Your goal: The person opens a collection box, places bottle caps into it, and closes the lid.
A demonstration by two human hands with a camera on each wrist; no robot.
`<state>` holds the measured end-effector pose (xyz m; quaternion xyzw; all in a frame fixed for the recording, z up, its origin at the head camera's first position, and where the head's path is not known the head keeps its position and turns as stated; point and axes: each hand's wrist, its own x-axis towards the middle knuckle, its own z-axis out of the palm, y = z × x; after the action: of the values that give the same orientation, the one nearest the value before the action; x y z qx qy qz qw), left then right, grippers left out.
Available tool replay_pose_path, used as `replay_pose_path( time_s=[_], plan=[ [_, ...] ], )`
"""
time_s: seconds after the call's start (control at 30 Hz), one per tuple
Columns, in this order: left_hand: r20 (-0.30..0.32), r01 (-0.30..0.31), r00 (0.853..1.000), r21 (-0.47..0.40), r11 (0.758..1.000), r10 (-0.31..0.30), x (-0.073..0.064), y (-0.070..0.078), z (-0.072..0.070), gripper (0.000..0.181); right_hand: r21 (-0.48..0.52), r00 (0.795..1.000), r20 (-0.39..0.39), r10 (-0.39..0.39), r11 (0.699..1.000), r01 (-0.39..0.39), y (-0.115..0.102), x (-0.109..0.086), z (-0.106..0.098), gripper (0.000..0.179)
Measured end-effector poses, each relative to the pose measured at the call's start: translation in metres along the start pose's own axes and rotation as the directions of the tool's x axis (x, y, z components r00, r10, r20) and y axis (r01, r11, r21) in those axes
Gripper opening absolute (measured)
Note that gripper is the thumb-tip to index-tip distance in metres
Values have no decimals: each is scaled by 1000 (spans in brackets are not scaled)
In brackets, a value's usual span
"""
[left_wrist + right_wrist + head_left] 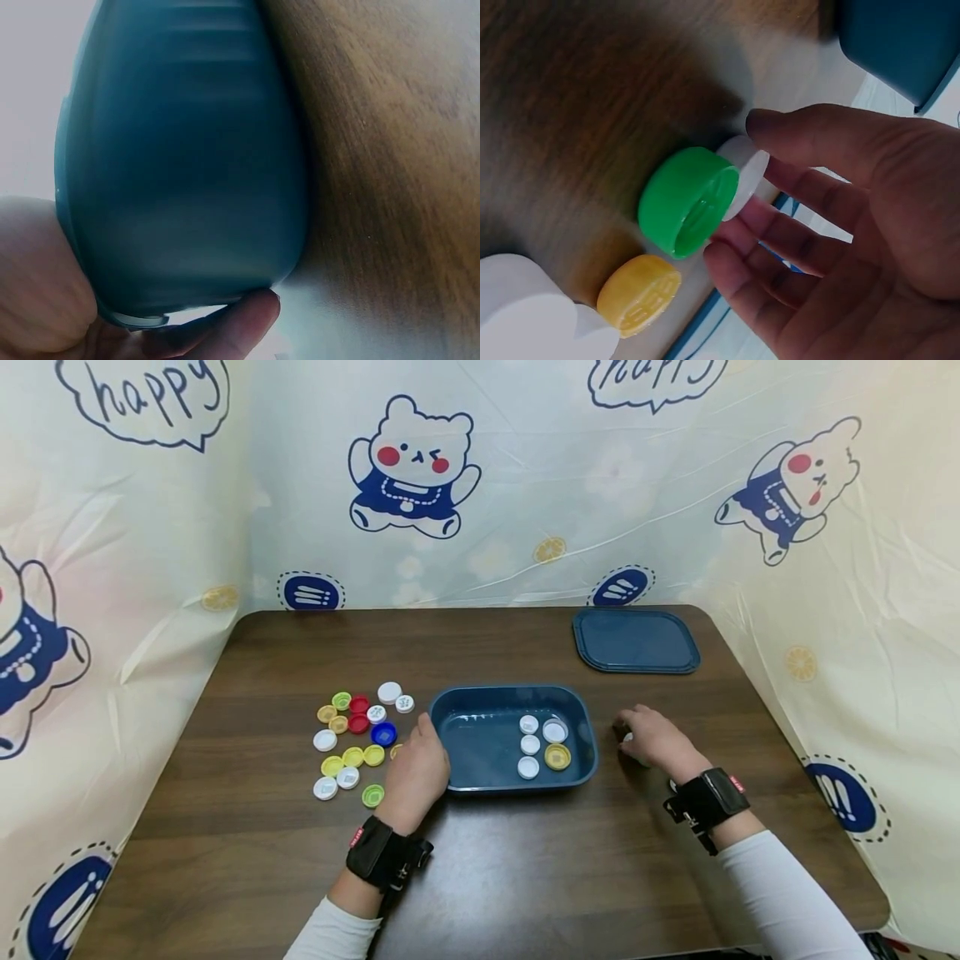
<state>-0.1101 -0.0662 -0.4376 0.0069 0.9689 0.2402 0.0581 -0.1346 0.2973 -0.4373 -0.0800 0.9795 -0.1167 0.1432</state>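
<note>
My left hand [417, 768] grips the left end of a dark blue tray [480, 783]. In the left wrist view, a fingertip [259, 311] curls at the outer wall of the tray [187, 165]. Inside lie several white bottle caps and a yellow cap [557, 757]. To the right of the tray, my right hand [654, 737] pinches a white bottle cap [744, 172] between thumb and fingers, low over the table. Right beside it, a green cap [682, 202] stands on its edge in the right wrist view. A yellow cap [639, 295] is close by; the hand hides both from the head view.
Left of the tray, loose caps in several colours are spread, among them a blue cap [383, 733] and a green cap [372, 796]. A flat dark blue lid or tray [637, 642] lies at the back right of the wooden table [247, 860]. A patterned cloth [525, 477] hangs behind.
</note>
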Motion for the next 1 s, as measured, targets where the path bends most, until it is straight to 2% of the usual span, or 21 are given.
replay_pose_path(
  time_s=[0.27, 0.47, 0.6, 0.77, 1.0],
  plan=[
    [11, 4, 1000, -7, 1000, -4, 0, 1, 0, 52, 11, 1000, -12, -11, 1000, 11, 3, -2, -1, 25],
    [4, -5, 1000, -2, 1000, 5, 0, 0, 1, 53, 7, 999, -36, -14, 1000, 14, -8, -6, -16, 12],
    [4, -8, 1000, 1, 1000, 8, 0, -1, 1, 54, 19, 995, -92, -49, 999, 51, -26, -10, -32, 10],
    [14, 2, 1000, 3, 1000, -2, 1, -2, 1, 54, 48, 982, -143, -120, 991, 128, -58, -15, -51, 14],
    [28, 16, 999, -2, 1000, -16, 2, -2, 2, 55, 61, 978, -84, -189, 979, 194, -103, -14, -55, 20]
  ],
)
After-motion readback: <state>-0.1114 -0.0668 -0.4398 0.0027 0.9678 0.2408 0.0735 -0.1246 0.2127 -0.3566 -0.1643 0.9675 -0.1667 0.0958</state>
